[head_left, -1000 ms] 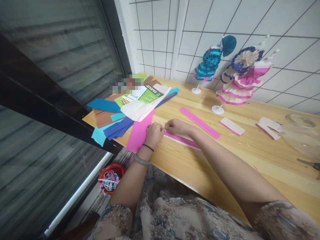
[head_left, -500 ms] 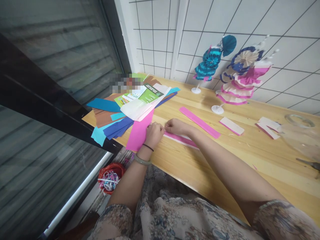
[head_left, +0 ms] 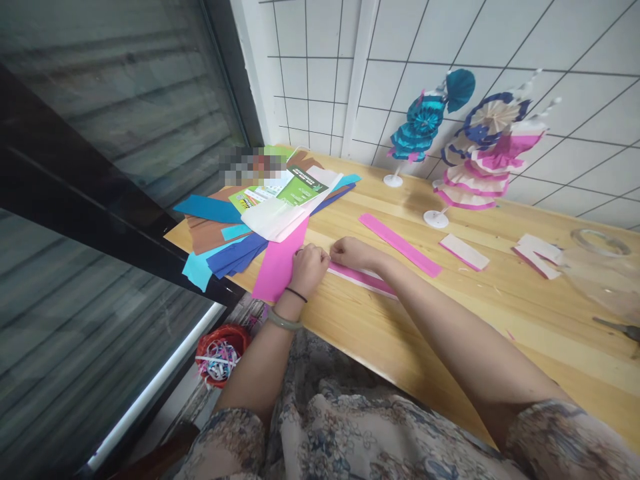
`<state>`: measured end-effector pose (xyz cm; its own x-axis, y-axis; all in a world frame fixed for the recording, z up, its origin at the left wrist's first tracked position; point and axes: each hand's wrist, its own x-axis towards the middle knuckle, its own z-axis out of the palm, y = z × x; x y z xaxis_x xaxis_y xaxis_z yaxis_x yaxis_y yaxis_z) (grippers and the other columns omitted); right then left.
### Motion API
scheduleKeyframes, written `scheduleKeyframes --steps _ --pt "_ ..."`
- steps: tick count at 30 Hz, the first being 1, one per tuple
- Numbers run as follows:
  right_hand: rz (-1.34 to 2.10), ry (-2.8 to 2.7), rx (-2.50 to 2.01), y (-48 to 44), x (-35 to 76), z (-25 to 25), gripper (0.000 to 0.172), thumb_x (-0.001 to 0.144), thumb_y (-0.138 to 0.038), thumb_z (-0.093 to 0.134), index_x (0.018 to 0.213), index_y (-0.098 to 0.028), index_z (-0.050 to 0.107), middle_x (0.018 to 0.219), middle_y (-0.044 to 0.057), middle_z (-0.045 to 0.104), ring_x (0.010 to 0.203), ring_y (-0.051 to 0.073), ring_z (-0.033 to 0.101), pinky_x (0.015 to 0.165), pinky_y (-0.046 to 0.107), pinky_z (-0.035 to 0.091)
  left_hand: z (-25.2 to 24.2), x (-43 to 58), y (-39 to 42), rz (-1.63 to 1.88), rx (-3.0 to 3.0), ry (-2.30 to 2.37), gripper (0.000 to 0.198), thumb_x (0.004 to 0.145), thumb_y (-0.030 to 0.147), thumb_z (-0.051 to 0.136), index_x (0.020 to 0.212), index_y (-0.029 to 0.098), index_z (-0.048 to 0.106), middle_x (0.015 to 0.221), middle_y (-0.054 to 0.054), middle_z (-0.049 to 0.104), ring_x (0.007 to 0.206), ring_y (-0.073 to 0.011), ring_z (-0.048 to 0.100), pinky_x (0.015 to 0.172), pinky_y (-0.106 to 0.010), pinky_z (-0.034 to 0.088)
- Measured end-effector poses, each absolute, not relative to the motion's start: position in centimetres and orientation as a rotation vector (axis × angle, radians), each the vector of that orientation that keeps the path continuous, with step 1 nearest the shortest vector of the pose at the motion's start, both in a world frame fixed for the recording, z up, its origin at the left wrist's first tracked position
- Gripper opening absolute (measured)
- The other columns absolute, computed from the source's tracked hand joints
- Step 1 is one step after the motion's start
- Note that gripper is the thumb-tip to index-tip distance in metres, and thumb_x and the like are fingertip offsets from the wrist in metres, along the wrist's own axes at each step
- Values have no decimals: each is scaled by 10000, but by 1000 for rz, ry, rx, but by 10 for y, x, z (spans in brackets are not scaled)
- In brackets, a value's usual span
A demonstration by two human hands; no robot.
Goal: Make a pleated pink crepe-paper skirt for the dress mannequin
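Observation:
A narrow pink paper strip with white edges (head_left: 367, 281) lies on the wooden table, its left end running in under my fingers. My left hand (head_left: 309, 268) is closed at that end, wrist turned in, with a broad pink paper sheet (head_left: 278, 261) just beside it. Close by on the right, my right hand (head_left: 349, 253) is also closed, its fingertips pinched over the strip. The knuckles almost meet, so the fingertips and the exact hold are hidden. Beyond them lies a plain pink strip (head_left: 400, 245).
Coloured paper sheets (head_left: 237, 257) and a green printed leaflet (head_left: 303, 190) pile up at left. Paper dress figures (head_left: 417, 127) stand at the back. Folded white-pink pieces (head_left: 464, 252), a tape roll (head_left: 600, 242) and dark scissors (head_left: 620, 328) lie right. A red basket (head_left: 204, 347) of scraps is below.
Almost nothing differs. Both hands stay closed at the strip's left end, and the view shifts very slightly.

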<state>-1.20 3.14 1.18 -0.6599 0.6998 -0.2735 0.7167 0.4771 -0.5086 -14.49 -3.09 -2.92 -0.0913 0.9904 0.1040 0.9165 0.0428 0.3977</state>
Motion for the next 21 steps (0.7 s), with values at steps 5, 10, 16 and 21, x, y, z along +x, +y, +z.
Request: scheduleKeyframes --steps 5,10,16,21 --pt "-1008 2686 1279 33 -7 7 150 677 -149 454 652 -136 602 629 16 571 574 99 445 537 197 328 -31 -145 -31 568 1982 2109 194 788 201 491 650 185 625 791 -63 625 821 -183 558 762 -283 411" --pt "-1066 2692 1291 32 -4 7 133 676 -162 453 646 -144 581 620 0 549 574 92 438 541 192 324 -30 -144 -32 589 1995 2107 180 777 181 496 651 180 625 790 -66 622 817 -179 558 779 -285 409" --pt "-1109 2685 1318 30 -3 7 120 679 -189 472 639 -141 574 625 0 547 580 94 431 554 202 325 -31 -152 -33 607 1997 2115 206 801 155 462 699 148 641 793 -94 615 836 -198 562 811 -316 410" --pt "-1133 2682 1332 30 -2 5 125 685 -210 481 638 -141 573 619 -1 543 577 97 422 550 208 323 -26 -156 -47 707 2123 2010 264 809 89 435 991 147 617 944 -89 590 947 -202 524 856 -321 393"
